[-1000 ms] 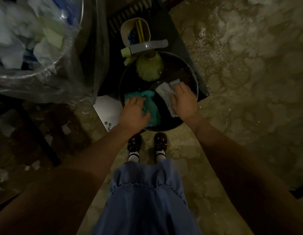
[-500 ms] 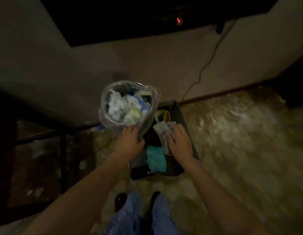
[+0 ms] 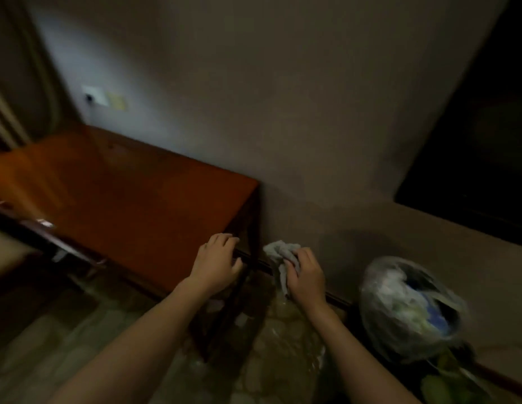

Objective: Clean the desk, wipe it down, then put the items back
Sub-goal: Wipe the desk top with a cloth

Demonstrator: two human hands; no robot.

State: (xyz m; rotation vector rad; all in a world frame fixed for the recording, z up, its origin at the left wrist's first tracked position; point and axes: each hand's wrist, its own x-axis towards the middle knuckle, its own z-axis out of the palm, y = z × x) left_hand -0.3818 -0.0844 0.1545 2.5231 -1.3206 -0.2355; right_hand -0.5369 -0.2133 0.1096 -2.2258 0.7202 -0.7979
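Pale cloth (image 3: 283,255) bunched in my right hand (image 3: 305,277), left hand (image 3: 216,262) loosely curled, empty, I'd flatten it onto the table (image 3: 131,196) first.

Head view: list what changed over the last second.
The right hand lifted the white cloth out of the basin and carried it up beside the desk. The left hand left the teal cloth and now hovers at the desk corner. The bin stays put.
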